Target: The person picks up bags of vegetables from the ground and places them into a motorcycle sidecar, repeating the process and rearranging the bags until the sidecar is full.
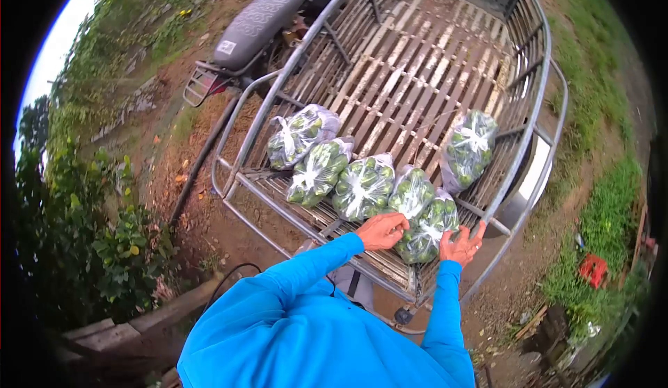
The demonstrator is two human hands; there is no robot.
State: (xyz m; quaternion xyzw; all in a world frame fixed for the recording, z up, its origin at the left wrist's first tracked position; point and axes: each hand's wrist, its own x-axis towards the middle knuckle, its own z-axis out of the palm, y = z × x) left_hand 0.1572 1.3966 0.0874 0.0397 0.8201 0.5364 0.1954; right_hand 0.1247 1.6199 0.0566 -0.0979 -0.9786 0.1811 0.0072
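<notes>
A tied clear plastic bag of green produce (440, 215) sits at the near end of a slatted metal sidecar (410, 75), between my two hands. My left hand (384, 231) is at its left side, fingers curled inward; whatever they may pinch is hidden. On the opposite side, my right hand (460, 247) has its fingers apart, with the thumb side against the plastic. Close by on the left are more such bags: one bag (412, 192) just behind, then another bag (363, 188), a third bag (319, 172) and a far-left bag (303, 136).
A separate bag (470, 150) stands by the sidecar's right rail (532, 124). Left of the sidecar is a motorcycle seat (268, 19). A wheel (518, 204) sits outside the right rail. A red object (593, 270) lies on the grass, and wooden planks (139, 325) lie at lower left.
</notes>
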